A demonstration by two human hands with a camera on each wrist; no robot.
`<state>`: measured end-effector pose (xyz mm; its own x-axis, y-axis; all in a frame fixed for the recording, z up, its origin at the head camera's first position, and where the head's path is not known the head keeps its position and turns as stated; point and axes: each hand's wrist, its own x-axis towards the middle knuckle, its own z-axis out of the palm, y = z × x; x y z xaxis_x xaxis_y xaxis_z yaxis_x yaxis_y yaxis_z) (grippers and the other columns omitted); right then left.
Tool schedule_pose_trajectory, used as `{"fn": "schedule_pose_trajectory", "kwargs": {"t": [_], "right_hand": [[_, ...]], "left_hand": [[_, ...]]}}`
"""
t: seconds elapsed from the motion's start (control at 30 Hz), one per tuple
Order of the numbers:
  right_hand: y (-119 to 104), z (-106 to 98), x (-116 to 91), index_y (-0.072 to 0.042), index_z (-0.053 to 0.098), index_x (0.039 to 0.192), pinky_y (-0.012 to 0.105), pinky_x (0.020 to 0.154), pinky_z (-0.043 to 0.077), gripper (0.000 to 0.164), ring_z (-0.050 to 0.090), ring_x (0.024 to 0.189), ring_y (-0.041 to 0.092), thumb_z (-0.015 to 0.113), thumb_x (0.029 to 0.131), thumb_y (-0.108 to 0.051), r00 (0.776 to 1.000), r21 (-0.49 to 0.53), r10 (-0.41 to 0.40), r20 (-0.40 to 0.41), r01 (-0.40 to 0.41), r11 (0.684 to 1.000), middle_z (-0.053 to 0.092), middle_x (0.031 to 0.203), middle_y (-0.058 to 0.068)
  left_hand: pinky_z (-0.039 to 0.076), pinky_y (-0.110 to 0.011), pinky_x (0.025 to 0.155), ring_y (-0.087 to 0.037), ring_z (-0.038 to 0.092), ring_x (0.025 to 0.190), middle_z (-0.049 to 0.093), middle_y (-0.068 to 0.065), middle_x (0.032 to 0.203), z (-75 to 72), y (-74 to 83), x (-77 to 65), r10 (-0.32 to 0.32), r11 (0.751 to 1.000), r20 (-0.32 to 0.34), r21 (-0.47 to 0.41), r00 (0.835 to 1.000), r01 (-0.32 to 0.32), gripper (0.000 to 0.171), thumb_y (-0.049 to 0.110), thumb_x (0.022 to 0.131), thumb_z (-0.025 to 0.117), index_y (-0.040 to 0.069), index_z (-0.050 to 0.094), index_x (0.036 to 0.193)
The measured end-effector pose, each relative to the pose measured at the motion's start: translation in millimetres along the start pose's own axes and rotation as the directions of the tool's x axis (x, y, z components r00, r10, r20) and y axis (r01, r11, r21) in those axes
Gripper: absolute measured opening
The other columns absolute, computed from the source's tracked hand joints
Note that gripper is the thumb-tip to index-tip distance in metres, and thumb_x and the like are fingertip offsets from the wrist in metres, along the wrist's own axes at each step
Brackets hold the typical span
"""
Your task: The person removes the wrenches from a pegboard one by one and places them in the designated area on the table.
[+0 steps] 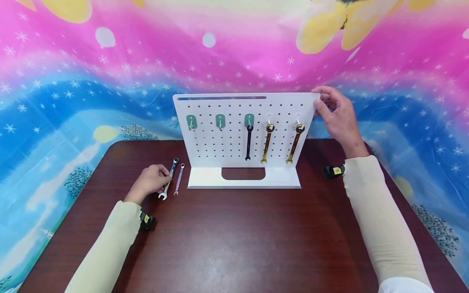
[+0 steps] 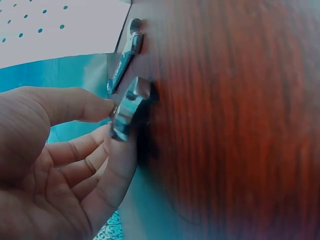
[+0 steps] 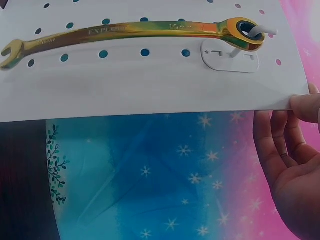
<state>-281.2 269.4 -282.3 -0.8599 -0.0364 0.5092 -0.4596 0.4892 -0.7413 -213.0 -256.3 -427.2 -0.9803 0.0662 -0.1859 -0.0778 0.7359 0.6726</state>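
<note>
Three hung wrenches (image 1: 267, 144), two loose wrenches (image 1: 179, 179), left hand (image 1: 151, 180) pinching one

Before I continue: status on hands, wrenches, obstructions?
Left hand pinches silver wrench, smaller wrench alongside. Right hand grips pegboard. Three wrenches hung. Nothing seen blocking.

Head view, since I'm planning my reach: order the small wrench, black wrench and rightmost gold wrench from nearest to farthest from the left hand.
1. Small wrench: on the table, just right of the silver wrench the left hand pinches.
2. Black wrench: hanging near the middle of the pegboard.
3. Rightmost gold wrench: near the pegboard's right edge.
</note>
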Motion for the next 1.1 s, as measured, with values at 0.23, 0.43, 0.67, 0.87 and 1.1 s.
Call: {"fn": "schedule_pose_trajectory", "kwargs": {"t": [0.23, 0.43, 0.67, 0.87, 1.1], "right_hand": [[1, 0, 0, -0.016, 0.063, 0.140, 0.022, 0.084, 0.056, 0.035, 0.063, 0.099, 0.019, 0.060, 0.105, -0.016, 1.000, 0.000, -0.004, -0.002, 0.004, 1.000, 0.060, 0.108, 0.011], [0, 0, 0, -0.017, 0.064, 0.140, 0.022, 0.084, 0.056, 0.035, 0.062, 0.098, 0.019, 0.061, 0.105, -0.017, 1.000, -0.002, -0.004, -0.002, 0.004, 1.000, 0.060, 0.109, 0.011], [2, -1, -1, -0.018, 0.063, 0.140, 0.022, 0.083, 0.056, 0.035, 0.062, 0.098, 0.020, 0.061, 0.105, -0.017, 1.000, 0.002, 0.003, -0.001, -0.003, 1.000, 0.061, 0.111, 0.011], [3, -2, -1, -0.015, 0.063, 0.140, 0.022, 0.082, 0.055, 0.035, 0.062, 0.095, 0.021, 0.061, 0.105, -0.015, 1.000, 0.007, -0.021, -0.004, 0.021, 1.000, 0.061, 0.110, 0.012], [1, -2, -1, -0.015, 0.063, 0.140, 0.021, 0.083, 0.055, 0.035, 0.063, 0.096, 0.020, 0.060, 0.105, -0.015, 0.999, 0.006, -0.030, 0.012, 0.029, 1.000, 0.060, 0.106, 0.011]], "left_hand": [[0.058, -0.035, 0.055, -0.019, 0.063, 0.057, 0.065, -0.012, 0.081, 1.7, -1.0, -1.6, -0.013, 1.000, -0.014, -0.001, 1.000, 0.013, 0.019, 0.012, 0.101, 0.065, -0.005, 0.060, 0.108], [0.058, -0.035, 0.055, -0.019, 0.063, 0.057, 0.067, -0.012, 0.081, 2.8, -0.1, -3.1, -0.009, 1.000, -0.023, 0.006, 1.000, 0.009, 0.019, 0.012, 0.101, 0.065, -0.005, 0.060, 0.108], [0.057, -0.034, 0.055, -0.019, 0.062, 0.057, 0.066, -0.012, 0.079, 7.0, 1.6, -3.5, -0.002, 1.000, -0.043, 0.020, 0.999, 0.003, 0.020, 0.012, 0.100, 0.065, -0.004, 0.059, 0.110], [0.053, -0.038, 0.058, -0.023, 0.060, 0.060, 0.063, -0.012, 0.078, 12.1, 10.6, -7.9, 0.028, 0.997, -0.084, 0.077, 0.996, -0.021, 0.027, 0.017, 0.101, 0.063, -0.003, 0.056, 0.118], [0.050, -0.046, 0.073, -0.027, 0.059, 0.082, 0.064, -0.012, 0.098, 15.7, 41.6, -17.6, 0.215, 0.967, -0.197, 0.182, 0.957, -0.180, 0.024, 0.024, 0.101, 0.065, 0.004, 0.066, 0.113]]}}
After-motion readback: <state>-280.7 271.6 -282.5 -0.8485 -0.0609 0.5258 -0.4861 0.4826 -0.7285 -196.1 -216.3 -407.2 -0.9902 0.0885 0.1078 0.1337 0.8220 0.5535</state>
